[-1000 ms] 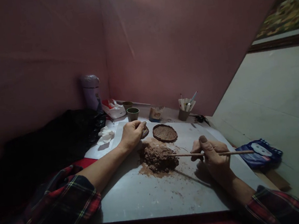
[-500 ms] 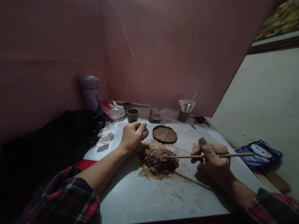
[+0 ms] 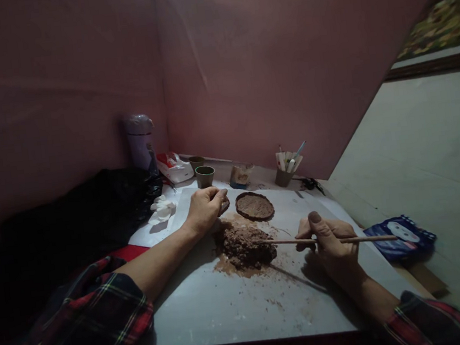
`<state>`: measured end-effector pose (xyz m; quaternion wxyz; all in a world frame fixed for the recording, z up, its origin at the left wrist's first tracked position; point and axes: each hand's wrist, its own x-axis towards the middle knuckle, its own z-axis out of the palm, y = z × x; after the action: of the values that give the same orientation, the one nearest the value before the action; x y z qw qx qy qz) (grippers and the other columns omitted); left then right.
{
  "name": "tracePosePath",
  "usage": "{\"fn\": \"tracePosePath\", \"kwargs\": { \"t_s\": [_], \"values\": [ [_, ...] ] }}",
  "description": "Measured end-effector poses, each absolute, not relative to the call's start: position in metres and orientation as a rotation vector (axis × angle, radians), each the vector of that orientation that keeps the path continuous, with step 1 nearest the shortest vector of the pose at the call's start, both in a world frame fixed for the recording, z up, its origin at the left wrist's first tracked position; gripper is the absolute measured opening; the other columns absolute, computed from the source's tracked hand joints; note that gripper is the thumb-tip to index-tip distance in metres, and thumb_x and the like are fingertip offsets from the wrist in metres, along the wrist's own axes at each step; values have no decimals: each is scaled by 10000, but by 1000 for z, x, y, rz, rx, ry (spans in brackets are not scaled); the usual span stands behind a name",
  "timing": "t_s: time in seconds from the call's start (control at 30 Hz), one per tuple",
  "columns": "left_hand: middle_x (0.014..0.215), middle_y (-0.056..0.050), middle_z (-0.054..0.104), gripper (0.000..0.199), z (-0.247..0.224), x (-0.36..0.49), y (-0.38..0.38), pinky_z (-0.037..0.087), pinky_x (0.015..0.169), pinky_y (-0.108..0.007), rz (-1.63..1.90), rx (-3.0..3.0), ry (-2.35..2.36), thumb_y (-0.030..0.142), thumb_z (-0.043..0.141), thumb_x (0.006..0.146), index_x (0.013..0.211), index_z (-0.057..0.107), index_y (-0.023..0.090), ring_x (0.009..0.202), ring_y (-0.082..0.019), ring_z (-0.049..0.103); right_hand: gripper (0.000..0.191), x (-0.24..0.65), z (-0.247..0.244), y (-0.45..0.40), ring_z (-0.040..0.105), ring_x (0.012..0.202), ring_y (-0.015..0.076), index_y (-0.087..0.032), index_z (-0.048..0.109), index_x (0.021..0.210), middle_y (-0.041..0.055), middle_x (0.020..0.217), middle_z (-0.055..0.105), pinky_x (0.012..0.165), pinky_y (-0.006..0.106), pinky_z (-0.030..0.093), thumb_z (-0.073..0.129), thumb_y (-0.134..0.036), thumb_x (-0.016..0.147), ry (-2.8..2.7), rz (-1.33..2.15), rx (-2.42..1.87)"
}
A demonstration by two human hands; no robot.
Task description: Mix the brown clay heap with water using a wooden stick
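**Stick tip in the clay heap**

The right hand [image 3: 329, 241] grips a thin wooden stick [image 3: 333, 239] lying nearly level, its long axis running left to right, tip touching the clay heap [image 3: 244, 244] to the hand's left. The heap sits between both hands on the grey board [image 3: 211, 302]. Just beyond, the left hand [image 3: 204, 208] is closed around a small clay lump [image 3: 224, 205], beside a flat clay disc [image 3: 254, 206].

Thin wooden stick [image 3: 333, 240] touches, apparently, crumbly brown clay [image 3: 244, 245].
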<state>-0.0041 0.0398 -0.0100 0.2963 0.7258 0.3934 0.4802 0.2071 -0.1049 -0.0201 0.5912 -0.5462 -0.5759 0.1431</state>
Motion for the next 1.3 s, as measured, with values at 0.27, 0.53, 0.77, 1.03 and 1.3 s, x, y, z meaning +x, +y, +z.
{"fn": "tracePosePath", "kwargs": {
  "t_s": [0.27, 0.53, 0.77, 1.03, 1.3],
  "values": [
    [438, 17, 492, 406, -10, -4, 40, 307, 489, -236, 1287, 1927, 1050, 439, 499, 796, 497, 520, 165, 460, -98, 407, 520, 207, -22, -104, 497, 383, 107, -161, 657, 511, 41, 420, 593, 391, 234, 328, 502, -500, 874, -1309, 360, -1231],
    [442, 25, 474, 392, -10, -5, 40, 303, 496, -236, 1318, 1904, 1032, 433, 508, 792, 505, 521, 167, 463, -98, 401, 535, 204, -20, -105, 496, 393, 113, -163, 645, 496, 40, 422, 585, 406, 241, 335, 479, -489, 886, -1350, 278, -1218],
    [431, 26, 473, 391, -9, -4, 38, 307, 491, -234, 1275, 1885, 996, 425, 504, 799, 503, 524, 170, 460, -102, 413, 522, 204, -21, -105, 497, 391, 112, -161, 639, 502, 37, 425, 585, 405, 239, 337, 491, -486, 883, -1338, 271, -1235],
    [432, 20, 485, 400, -10, -5, 40, 313, 484, -231, 1291, 1930, 1035, 443, 494, 794, 503, 525, 169, 465, -101, 411, 513, 205, -19, -105, 530, 398, 124, -160, 648, 517, 40, 427, 594, 412, 240, 374, 491, -480, 885, -1353, 305, -1204],
    [439, 25, 454, 398, -7, -6, 38, 293, 490, -237, 1295, 1919, 1037, 450, 498, 783, 498, 504, 172, 473, -103, 398, 498, 205, -22, -105, 527, 419, 134, -170, 644, 518, 37, 448, 588, 437, 264, 364, 485, -453, 896, -1374, 231, -1178]
  ]
}}
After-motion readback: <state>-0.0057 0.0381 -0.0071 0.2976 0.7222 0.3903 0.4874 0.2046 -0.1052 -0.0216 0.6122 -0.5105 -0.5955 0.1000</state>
